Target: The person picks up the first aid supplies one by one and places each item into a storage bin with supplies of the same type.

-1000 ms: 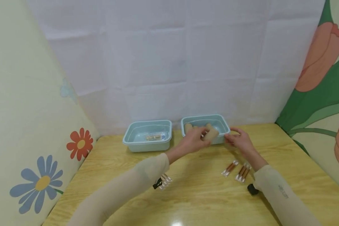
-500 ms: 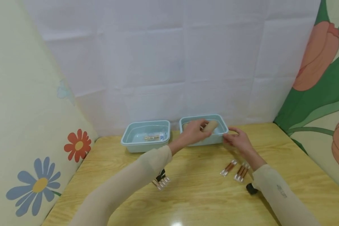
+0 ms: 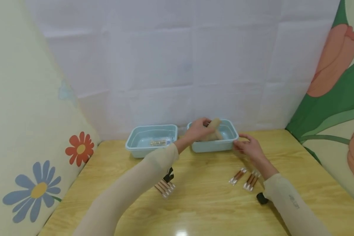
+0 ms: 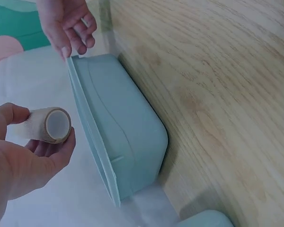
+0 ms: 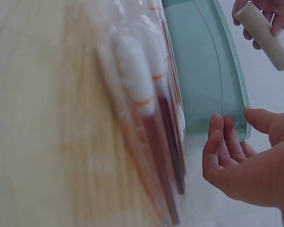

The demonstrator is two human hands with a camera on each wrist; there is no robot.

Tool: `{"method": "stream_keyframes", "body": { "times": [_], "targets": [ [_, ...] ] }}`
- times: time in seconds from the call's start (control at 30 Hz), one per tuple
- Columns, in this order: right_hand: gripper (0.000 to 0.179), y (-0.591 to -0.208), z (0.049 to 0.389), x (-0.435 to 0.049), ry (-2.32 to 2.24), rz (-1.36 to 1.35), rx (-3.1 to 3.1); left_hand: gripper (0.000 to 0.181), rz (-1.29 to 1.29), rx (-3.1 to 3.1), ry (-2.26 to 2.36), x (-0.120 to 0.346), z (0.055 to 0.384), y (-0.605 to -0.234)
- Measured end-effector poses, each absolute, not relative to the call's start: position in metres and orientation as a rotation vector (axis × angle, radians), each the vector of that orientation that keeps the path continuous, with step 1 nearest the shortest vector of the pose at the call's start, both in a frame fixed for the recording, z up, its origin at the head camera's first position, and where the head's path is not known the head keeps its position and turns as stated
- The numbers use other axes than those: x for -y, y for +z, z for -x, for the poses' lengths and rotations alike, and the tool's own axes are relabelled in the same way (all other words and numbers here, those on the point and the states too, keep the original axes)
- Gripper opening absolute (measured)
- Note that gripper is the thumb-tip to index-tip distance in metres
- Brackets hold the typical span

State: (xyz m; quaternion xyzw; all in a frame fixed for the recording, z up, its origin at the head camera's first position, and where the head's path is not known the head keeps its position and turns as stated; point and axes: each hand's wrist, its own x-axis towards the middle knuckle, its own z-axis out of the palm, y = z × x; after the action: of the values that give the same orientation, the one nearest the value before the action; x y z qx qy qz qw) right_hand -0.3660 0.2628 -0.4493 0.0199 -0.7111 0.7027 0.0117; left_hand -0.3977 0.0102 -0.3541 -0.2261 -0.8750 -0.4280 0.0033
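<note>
My left hand (image 3: 197,130) pinches a beige bandage roll (image 3: 214,123) between thumb and fingers, above the light-blue plastic basin (image 3: 209,146) on the right. The left wrist view shows the end of this bandage roll (image 4: 47,125), with its pale core. Inside the basin, more beige rolls are partly hidden by the hand. At the basin's right front corner, my right hand (image 3: 250,148) holds the edge. In the right wrist view, the thumb of the right hand (image 5: 248,165) is on the rim and the curled fingers are at the outer wall.
A second light-blue basin (image 3: 151,152) stands to the left with wrapped swabs (image 3: 159,143) in it. On the wooden table (image 3: 206,209) lie brown-stick swab packets (image 3: 251,180) near the right forearm and another swab pack (image 3: 165,187) by the left sleeve. A white cloth hangs behind.
My left hand has moved the bandage roll back from the basin's front rim to farther over the basin, turning it on the way. My right hand has stayed at the corner.
</note>
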Motion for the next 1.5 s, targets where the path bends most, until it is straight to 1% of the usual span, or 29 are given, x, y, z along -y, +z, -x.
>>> {"method": "stream_keyframes", "body": {
  "times": [0.23,0.5,0.73,0.8,0.97,1.0,1.1,1.13,1.23,1.5],
  "targets": [
    [0.059,-0.449,0.365,-0.267,2.171,-0.067,2.236,0.047,0.439,2.706,-1.49,-0.003,0.404,-0.357],
    [0.062,-0.45,0.364,-0.268,2.154,-0.062,2.263,0.039,0.356,2.668,-1.398,-0.003,0.415,-0.364],
    [0.061,-0.45,0.364,-0.265,2.154,-0.047,2.272,0.03,0.235,2.739,-1.396,-0.002,0.412,-0.367],
    [0.061,-0.449,0.364,-0.264,2.152,-0.048,2.273,0.03,0.232,2.744,-1.375,-0.001,0.411,-0.366],
    [0.059,-0.447,0.363,-0.261,2.147,-0.052,2.279,0.049,0.241,2.773,-1.349,0.0,0.41,-0.365],
    [0.059,-0.447,0.363,-0.261,2.146,-0.054,2.282,0.048,0.235,2.783,-1.353,0.0,0.409,-0.365],
    [0.059,-0.448,0.364,-0.26,2.153,-0.055,2.277,0.028,0.237,2.782,-1.362,0.001,0.409,-0.365],
    [0.059,-0.448,0.364,-0.26,2.155,-0.056,2.278,0.028,0.242,2.786,-1.355,0.001,0.408,-0.365],
    [0.059,-0.449,0.365,-0.259,2.163,-0.049,2.268,0.049,0.283,2.8,-1.316,0.003,0.407,-0.365],
    [0.061,-0.445,0.361,-0.262,2.179,-0.029,2.255,0.035,0.525,2.804,-1.127,0.001,0.402,-0.367]
  ]
}}
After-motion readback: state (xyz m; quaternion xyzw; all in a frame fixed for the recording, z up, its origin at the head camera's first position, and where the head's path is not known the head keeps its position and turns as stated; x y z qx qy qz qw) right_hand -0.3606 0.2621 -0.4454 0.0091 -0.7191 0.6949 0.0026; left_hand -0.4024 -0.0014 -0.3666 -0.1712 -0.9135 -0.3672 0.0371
